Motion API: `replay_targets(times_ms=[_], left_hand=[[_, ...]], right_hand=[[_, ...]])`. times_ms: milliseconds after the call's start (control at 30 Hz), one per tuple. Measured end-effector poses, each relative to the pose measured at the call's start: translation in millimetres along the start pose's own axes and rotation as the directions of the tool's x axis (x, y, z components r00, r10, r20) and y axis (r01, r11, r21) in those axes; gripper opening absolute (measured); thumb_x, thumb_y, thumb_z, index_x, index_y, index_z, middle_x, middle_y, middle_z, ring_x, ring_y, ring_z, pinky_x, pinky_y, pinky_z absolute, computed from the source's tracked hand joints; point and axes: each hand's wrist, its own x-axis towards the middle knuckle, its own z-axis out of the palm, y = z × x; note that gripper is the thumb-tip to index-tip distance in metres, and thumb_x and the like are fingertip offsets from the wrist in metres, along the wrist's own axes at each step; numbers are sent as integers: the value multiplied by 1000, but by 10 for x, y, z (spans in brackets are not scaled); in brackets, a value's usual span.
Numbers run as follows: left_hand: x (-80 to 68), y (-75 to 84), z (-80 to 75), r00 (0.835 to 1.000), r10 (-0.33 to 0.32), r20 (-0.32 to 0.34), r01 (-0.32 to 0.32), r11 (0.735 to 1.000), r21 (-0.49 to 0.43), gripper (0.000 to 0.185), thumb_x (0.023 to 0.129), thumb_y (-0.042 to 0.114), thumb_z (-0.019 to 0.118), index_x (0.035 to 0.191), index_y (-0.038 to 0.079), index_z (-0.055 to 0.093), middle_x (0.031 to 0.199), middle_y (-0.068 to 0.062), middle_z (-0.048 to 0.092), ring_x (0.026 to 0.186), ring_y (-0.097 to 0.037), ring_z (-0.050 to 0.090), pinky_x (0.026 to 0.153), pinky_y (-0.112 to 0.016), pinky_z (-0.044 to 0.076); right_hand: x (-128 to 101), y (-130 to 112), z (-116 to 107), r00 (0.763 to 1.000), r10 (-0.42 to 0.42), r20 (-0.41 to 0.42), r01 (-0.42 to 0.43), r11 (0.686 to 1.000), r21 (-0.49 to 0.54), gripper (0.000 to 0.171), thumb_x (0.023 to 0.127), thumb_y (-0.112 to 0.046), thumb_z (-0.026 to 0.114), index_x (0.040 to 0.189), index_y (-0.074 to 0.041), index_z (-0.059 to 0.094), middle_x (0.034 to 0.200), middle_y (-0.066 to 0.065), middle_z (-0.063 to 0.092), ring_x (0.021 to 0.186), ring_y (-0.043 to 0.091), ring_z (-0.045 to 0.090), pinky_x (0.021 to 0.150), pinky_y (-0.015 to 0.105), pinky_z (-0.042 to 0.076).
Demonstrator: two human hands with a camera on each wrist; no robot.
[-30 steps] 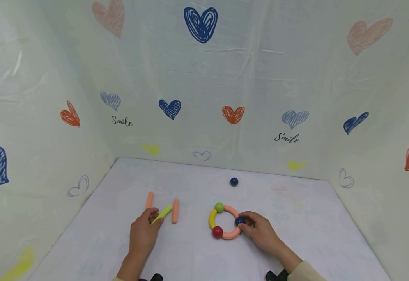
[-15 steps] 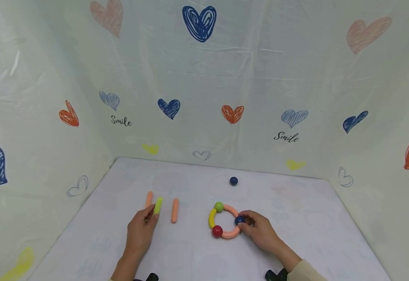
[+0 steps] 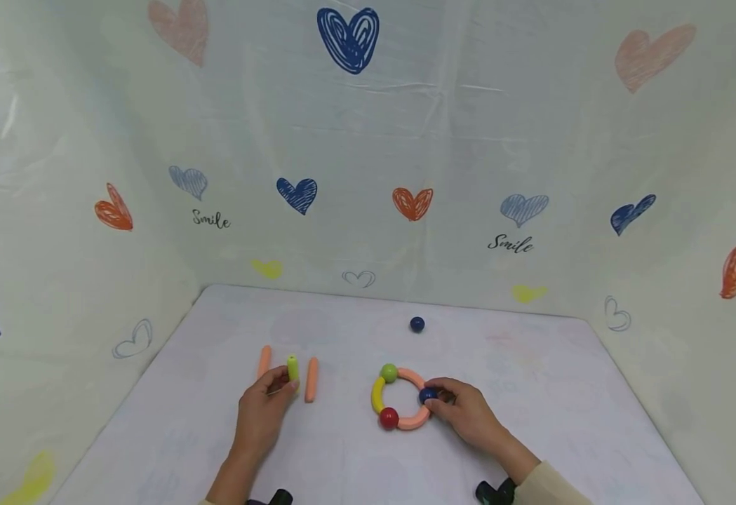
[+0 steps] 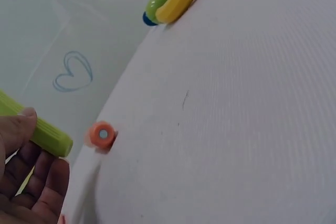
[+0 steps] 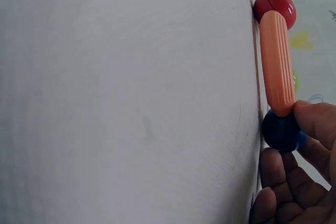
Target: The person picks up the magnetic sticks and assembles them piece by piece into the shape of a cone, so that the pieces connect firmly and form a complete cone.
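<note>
Since a second ago the green stick (image 3: 292, 367) has swung from a slant pointing right and away to nearly end-on and upright, and it now sits between the two orange sticks rather than across toward the right one. The left hand (image 3: 265, 415) pinches it by its near end between thumb and fingers, with its long axis pointing away from the wrist; the left wrist view shows the thumb on top of the ridged stick and the other fingers loosely curled beneath. The left orange stick (image 3: 264, 361) and the right orange stick (image 3: 311, 379) lie flat on the white surface (image 3: 532, 407), roughly parallel, long axes running away from the person, just beside the green stick on either side. Well apart to the right lies the ring (image 3: 401, 397), a closed loop of curved ribbed pieces, orange and yellow, joined by glossy balls in green, red and dark blue. The right hand (image 3: 469, 419) rests at the ring's right edge, thumb and fingertips closed round the dark blue ball (image 3: 427, 395) where an orange arc meets it. A loose blue ball (image 3: 417, 324) sits alone farther back, nearer the right hand than the left. All pieces look like smooth moulded plastic, the sticks finely grooved lengthwise, the balls shiny.
</note>
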Motion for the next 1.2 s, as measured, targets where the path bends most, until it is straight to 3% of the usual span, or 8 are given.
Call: replay_targets(times_ms=[267, 433, 667, 933, 1200], left_hand=[[26, 193, 226, 993, 105, 61, -100, 992, -73, 34, 98, 10, 75, 130, 2, 70, 118, -12, 75, 106, -22, 70, 81, -20, 57], [71, 370, 458, 981, 168, 99, -164, 985, -56, 32, 96, 10, 76, 127, 2, 72, 114, -9, 76, 105, -21, 71, 85, -25, 59], [159, 573, 801, 961, 208, 183, -202, 978, -49, 29, 98, 14, 76, 126, 6, 73, 110, -4, 76, 103, -19, 70, 88, -30, 60], [200, 667, 1064, 950, 199, 241, -199, 980, -25, 30, 99, 15, 75, 128, 9, 72, 116, -4, 74, 108, -19, 68, 95, -36, 60], [207, 714, 1222, 947, 180, 265, -180, 983, -25, 30, 100, 16, 73, 130, 9, 71, 116, -4, 74, 106, -18, 68, 91, -31, 61]], right_hand=[[27, 3, -16, 1000, 11, 24, -11, 1000, -19, 30, 94, -21, 80, 124, -17, 74, 93, -5, 68, 84, 13, 58, 70, 24, 48], [34, 0, -18, 999, 16, 32, -16, 1000, -18, 30, 94, -21, 80, 123, -16, 74, 93, -5, 67, 84, 14, 57, 69, 25, 47], [66, 25, -3, 999, 1, 41, 0, 1000, -14, 32, 94, -22, 80, 124, -14, 74, 93, -5, 67, 84, 14, 57, 70, 25, 48], [80, 26, 13, 999, -1, 46, 2, 1000, -5, 31, 92, -22, 82, 121, -15, 74, 96, -5, 68, 87, 14, 58, 73, 25, 50], [80, 42, 2, 999, -9, 35, 8, 1000, 7, 30, 91, -22, 83, 119, -16, 75, 97, -5, 68, 87, 14, 58, 73, 25, 48]])
